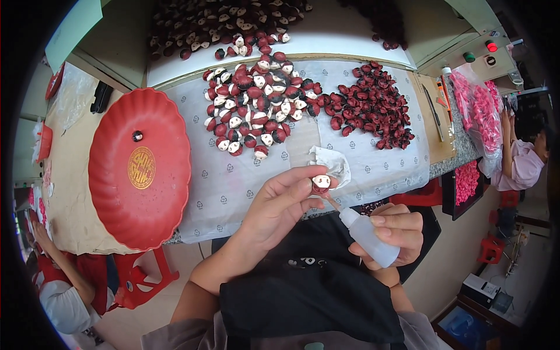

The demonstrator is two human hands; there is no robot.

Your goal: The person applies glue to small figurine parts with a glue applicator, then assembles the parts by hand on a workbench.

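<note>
My left hand (274, 204) pinches a small dark-red and white figure head (321, 182) with dots like eyes, in front of my chest. In my right hand (402, 230) is a translucent squeeze bottle (376, 244), tilted so its thin nozzle points up at the head's lower side; whether the tip touches cannot be made out. Just beyond lies a crumpled white tissue (337, 164). Farther back on the patterned paper (221, 192) spread a heap of similar red, white and black heads (256, 108) and, to its right, a heap of dark-red petal-like pieces (373, 108).
A scalloped red tray (175, 198) at left holds one small piece (137, 136). More heads (227, 20) fill the white-floored booth behind. A pen-like tool (433, 108) lies on cardboard at right, near bagged pink pieces (478, 111). People work at both sides; a red stool (149, 280) stands left.
</note>
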